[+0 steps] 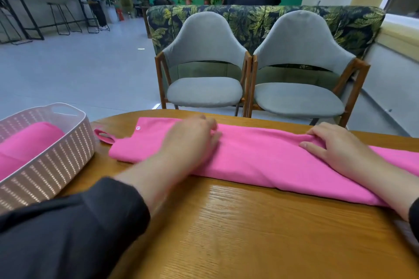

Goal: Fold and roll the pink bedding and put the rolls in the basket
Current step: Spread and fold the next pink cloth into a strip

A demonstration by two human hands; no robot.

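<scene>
Pink bedding [260, 156] lies folded into a long, narrow band across the wooden table [238, 222] in front of me, running from near the basket on my left out past the right edge of the view. My left hand [190, 138] rests flat on top of the band toward its left end, fingers straight and together, pressing the cloth down; the hand is a little blurred. My right hand [333, 145] lies on the band farther right, fingers spread and relaxed, their tips at a small raised fold along the far edge. Neither hand is closed around the fabric. At the band's left end I can see a white snap button [138, 128] and a small pink loop [104, 136] lying on the table. A pale perforated plastic basket [52, 154] sits at the table's left, just beside the band, with a pink roll [29, 140] inside it. Two grey upholstered chairs [204, 70] with wooden frames stand beyond the table.
</scene>
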